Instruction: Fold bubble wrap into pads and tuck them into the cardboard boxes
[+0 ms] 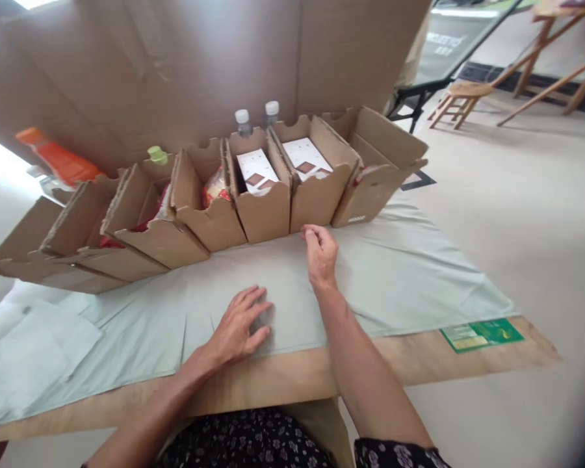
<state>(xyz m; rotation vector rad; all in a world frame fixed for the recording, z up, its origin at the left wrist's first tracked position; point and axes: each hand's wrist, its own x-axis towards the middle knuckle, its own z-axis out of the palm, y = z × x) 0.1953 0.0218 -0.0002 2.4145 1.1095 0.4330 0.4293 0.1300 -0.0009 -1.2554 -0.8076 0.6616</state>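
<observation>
My left hand [241, 324] lies flat with its fingers spread on the pale green cloth [394, 273] that covers the wooden table [419, 361]. My right hand [320, 252] hovers a little further out, fingers curled in a loose pinch with nothing visible in them, just in front of a row of open cardboard boxes [266, 211]. Two middle boxes hold white cartons [256, 172] with brown squares. Boxes to the left hold red and yellow packets [214, 187].
A large cardboard sheet [199, 65] stands behind the boxes. Two clear bottles with white caps [244, 121] rise behind them, and an orange bottle [61, 159] lies at the left. White papers [34, 351] lie at the near left. A green sticker [482, 333] marks the table edge. Wooden stools [461, 97] stand at the far right.
</observation>
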